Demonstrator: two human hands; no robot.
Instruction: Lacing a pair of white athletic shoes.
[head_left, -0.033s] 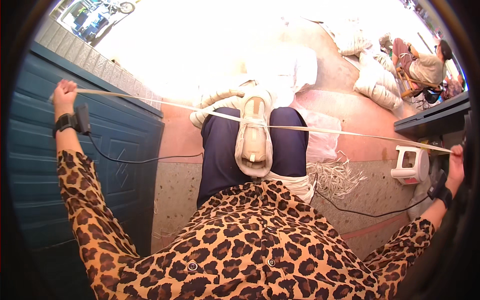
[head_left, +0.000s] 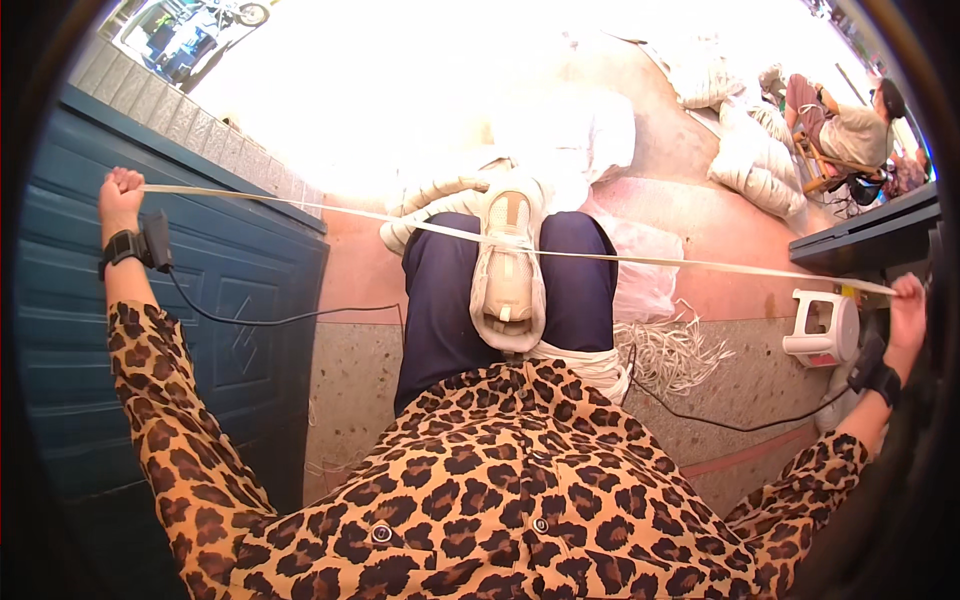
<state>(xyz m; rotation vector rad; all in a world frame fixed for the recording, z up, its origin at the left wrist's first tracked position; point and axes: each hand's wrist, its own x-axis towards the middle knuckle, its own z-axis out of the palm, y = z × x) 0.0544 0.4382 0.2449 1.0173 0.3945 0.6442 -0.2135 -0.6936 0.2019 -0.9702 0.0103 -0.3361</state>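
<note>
A beige and white shoe [head_left: 508, 288] is held upright between my knees, its opening toward my body. A flat pale shoelace [head_left: 700, 265] crosses the front of the shoe and stretches taut out to both sides. At the far left, my left hand [head_left: 121, 195] is closed in a fist on one end of the lace, close to the blue panelled door. My right hand [head_left: 908, 312] pinches the other end at the far right, above a white stool. Both arms are spread wide. A bundle of white laces [head_left: 585, 368] lies across my right thigh.
A heap of loose white laces [head_left: 680, 358] and a clear plastic bag [head_left: 640, 265] lie on the floor at right. The blue door [head_left: 220, 290] stands at left, the white stool [head_left: 822, 330] at right. Cables run from both wrists. A seated person [head_left: 850, 130] is beyond white sacks [head_left: 755, 165].
My left hand has shifted slightly down and its fingers are curled tighter. My right hand has moved a little up and inward. The shoe has stayed in place.
</note>
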